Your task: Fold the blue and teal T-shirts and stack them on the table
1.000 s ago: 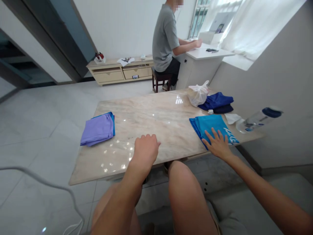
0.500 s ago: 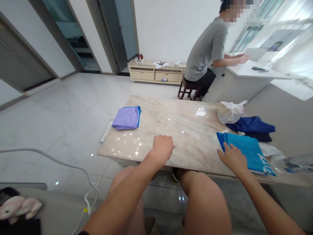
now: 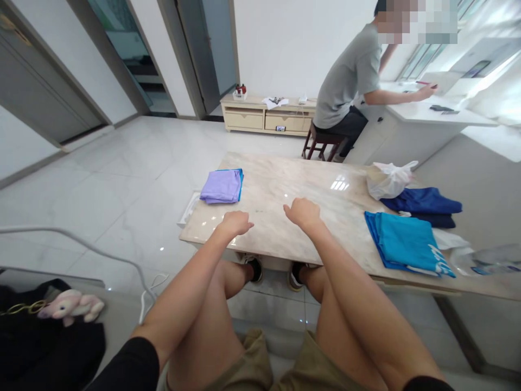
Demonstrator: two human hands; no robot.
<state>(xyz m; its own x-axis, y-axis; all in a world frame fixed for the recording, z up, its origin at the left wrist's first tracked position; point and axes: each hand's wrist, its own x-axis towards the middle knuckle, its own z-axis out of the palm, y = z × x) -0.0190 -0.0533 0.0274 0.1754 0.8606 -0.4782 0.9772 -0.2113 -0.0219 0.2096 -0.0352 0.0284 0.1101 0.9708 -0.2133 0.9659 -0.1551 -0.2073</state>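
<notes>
My left hand (image 3: pixel 236 223) hovers over the near edge of the marble-topped table (image 3: pixel 277 233), its fingers curled in and the thumb pointing right; nothing shows in it. To the right, my right hand (image 3: pixel 303 211) is above the table's middle, also curled with the thumb toward the left, and no object is visible in it. A folded purple cloth (image 3: pixel 221 186) lies at the table's left end, on top of a folded blue cloth (image 3: pixel 241 179) that shows only along its edge. On the right side lies a folded bright blue cloth (image 3: pixel 407 239) with white lettering.
Behind the bright blue cloth are dark blue clothes (image 3: pixel 425 202) and a white plastic bag (image 3: pixel 391 179). A clear plastic bottle (image 3: pixel 492 259) lies at the far right. Beyond the table, a person (image 3: pixel 348 81) sits on a stool (image 3: pixel 319 142) at a white counter. A plush toy (image 3: pixel 73 307) lies lower left.
My right hand has come away from the bright blue cloth, moving left to mid-table, and its fingers have curled. My left hand has shifted left. The seated person's arms have moved.
</notes>
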